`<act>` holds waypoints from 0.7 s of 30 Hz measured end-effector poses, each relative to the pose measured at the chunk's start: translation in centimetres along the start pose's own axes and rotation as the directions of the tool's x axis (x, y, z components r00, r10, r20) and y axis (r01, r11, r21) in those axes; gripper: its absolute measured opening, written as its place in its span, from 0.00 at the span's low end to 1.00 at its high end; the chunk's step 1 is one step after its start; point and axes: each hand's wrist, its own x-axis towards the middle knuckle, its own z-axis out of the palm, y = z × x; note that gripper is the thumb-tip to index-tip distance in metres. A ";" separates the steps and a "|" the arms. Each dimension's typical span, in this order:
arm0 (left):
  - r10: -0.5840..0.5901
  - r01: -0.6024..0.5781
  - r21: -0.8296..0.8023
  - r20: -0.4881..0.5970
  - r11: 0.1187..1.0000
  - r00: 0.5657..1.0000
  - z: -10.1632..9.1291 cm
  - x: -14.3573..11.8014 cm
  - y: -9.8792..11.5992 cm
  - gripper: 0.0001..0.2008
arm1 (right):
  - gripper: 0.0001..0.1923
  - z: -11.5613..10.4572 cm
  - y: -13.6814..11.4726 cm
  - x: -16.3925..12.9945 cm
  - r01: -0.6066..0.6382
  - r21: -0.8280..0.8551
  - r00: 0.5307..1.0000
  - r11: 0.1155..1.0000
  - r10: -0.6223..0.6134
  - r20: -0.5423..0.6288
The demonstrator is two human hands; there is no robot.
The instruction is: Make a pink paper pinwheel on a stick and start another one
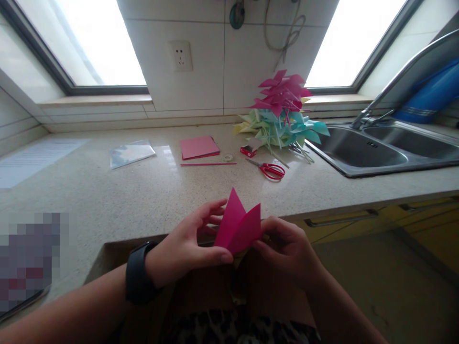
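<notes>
A folded sheet of bright pink paper (241, 227) is held up between both hands at the counter's front edge, with two pointed corners standing upward. My left hand (201, 234), a dark watch on its wrist, grips the paper's left side, thumb along the bottom and fingers behind. My right hand (285, 243) pinches the lower right edge between thumb and curled fingers. Beyond the hands lie a thin pink stick (208, 164), a stack of pink paper squares (199, 147), a small roll of tape (227, 157) and red-handled scissors (271, 171).
Paper pinwheels (283, 110) in pink, yellow and blue are heaped at the back, beside a steel double sink (362, 148). A small red box (248, 150) sits before them. Leftward are a clear plastic sleeve (132, 154), a printed sheet (32, 157) and a blurred-out object (28, 263).
</notes>
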 end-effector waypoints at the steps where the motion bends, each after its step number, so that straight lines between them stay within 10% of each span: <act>1: -0.021 0.021 -0.018 0.010 1.000 1.000 0.3 -0.1 0.0 0.45 | 0.04 0.1 -0.2 -0.1 -0.013 -0.027 0.999 1.000 0.014 0.038; 9: -0.116 0.103 -0.085 -0.172 0.991 0.978 2.1 -0.4 -0.6 0.22 | 0.10 1.3 -1.5 -0.4 -0.112 0.014 0.990 0.994 0.111 0.083; 21: -0.100 0.101 0.010 -0.108 0.995 0.989 3.3 -1.3 -0.2 0.15 | 0.08 3.0 -3.3 0.2 -0.192 0.067 0.960 0.979 0.202 -0.192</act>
